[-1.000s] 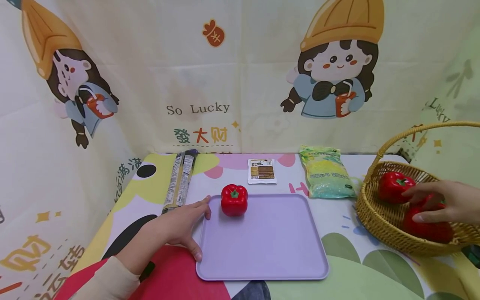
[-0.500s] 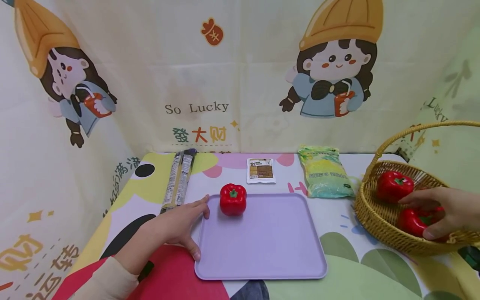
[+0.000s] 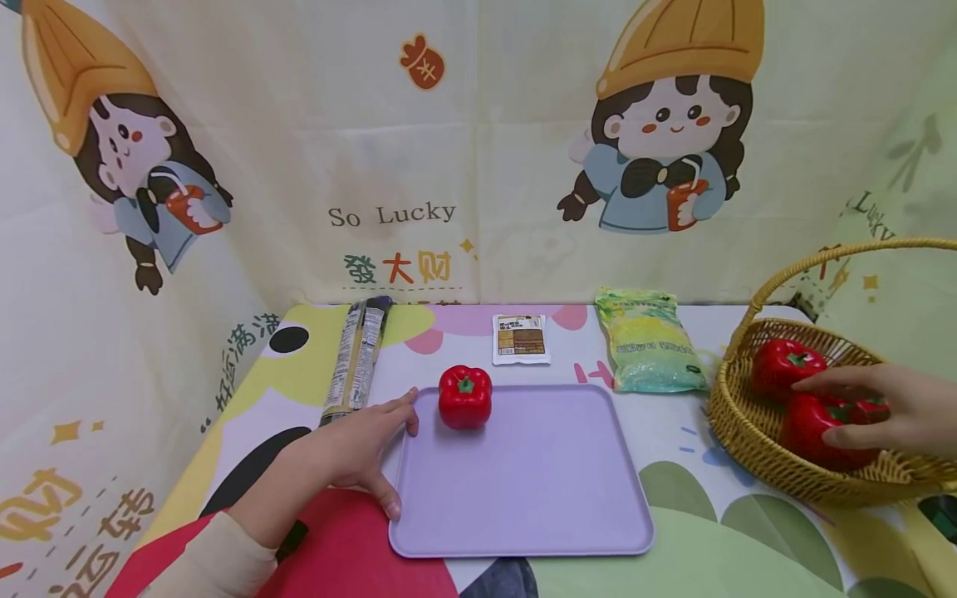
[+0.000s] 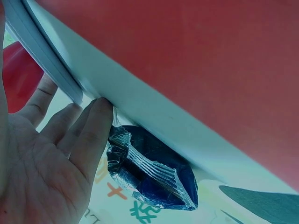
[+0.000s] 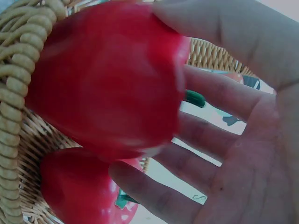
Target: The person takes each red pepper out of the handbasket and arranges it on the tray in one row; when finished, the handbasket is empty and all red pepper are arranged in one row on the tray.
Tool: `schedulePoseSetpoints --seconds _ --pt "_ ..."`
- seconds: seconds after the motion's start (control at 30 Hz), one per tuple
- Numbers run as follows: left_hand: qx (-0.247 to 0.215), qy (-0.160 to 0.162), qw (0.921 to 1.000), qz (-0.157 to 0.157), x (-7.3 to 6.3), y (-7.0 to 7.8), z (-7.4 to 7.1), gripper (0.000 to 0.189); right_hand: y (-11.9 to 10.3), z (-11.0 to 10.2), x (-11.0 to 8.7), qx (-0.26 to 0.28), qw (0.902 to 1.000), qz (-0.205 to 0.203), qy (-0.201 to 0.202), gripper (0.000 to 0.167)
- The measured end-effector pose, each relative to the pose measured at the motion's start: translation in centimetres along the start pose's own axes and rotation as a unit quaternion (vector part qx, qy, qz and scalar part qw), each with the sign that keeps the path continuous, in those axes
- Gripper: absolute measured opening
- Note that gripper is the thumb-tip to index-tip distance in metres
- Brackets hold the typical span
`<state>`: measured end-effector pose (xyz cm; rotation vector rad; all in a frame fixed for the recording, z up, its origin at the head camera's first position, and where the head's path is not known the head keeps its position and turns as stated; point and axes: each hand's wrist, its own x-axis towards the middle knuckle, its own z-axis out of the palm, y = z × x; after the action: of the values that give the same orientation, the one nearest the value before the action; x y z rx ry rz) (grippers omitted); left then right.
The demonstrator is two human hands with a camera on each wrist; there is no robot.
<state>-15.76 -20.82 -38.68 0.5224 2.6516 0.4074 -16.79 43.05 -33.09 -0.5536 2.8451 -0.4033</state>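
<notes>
In the head view my right hand (image 3: 893,411) is over the wicker basket (image 3: 736,428) and grips a red bell pepper (image 3: 811,436) with a green stem. The right wrist view shows the thumb on one side of this pepper (image 5: 107,84) and the fingers (image 5: 210,135) on the other. A second red pepper (image 3: 785,365) lies beside it in the basket. My left hand (image 3: 351,453) touches the left rim of the lilac tray (image 3: 523,473) with thumb and fingers spread apart. Another red pepper (image 3: 465,400) stands in the tray's far left corner.
A long, narrow packet (image 3: 357,357) lies left of the tray, close to my left hand. Behind the tray are a small flat sachet (image 3: 521,340) and a green-yellow bag (image 3: 650,345). The basket's tall handle (image 3: 792,270) arches above its right-hand contents.
Within the basket, the nearer pepper has shifted and turned, and my right hand has settled around it. My left hand keeps its place at the tray.
</notes>
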Motion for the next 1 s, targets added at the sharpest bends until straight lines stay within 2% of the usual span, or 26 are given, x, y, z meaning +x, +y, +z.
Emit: schedulePoseSetpoints --seconds 0.23,0.37,0.5,0.7,0.87,1.0 --pt "0.002 0.002 1.0000 0.003 -0.1 0.0 0.1 0.084 -0.5 0.5 -0.3 -0.009 0.9991 0.002 0.041 0.055" --pt "0.001 0.003 1.0000 0.004 0.0 0.0 0.1 0.084 -0.1 0.6 -0.2 0.013 0.9974 -0.008 0.070 0.054" --pt "0.001 0.002 1.0000 0.003 0.0 0.0 0.1 0.083 -0.1 0.4 -0.1 0.039 0.9943 -0.015 0.099 0.061" --pt "0.001 -0.001 1.0000 0.001 0.1 -0.1 0.1 0.085 -1.3 -0.6 0.3 0.023 0.9949 0.002 0.098 0.065" --pt "0.000 0.002 1.0000 0.000 0.1 0.0 0.0 0.086 -2.1 -1.1 0.4 0.021 0.9915 -0.001 0.129 0.066" --pt "-0.003 0.003 1.0000 0.001 0.0 0.0 0.0 0.086 -2.8 -1.3 0.6 0.024 0.9912 0.000 0.130 0.068"
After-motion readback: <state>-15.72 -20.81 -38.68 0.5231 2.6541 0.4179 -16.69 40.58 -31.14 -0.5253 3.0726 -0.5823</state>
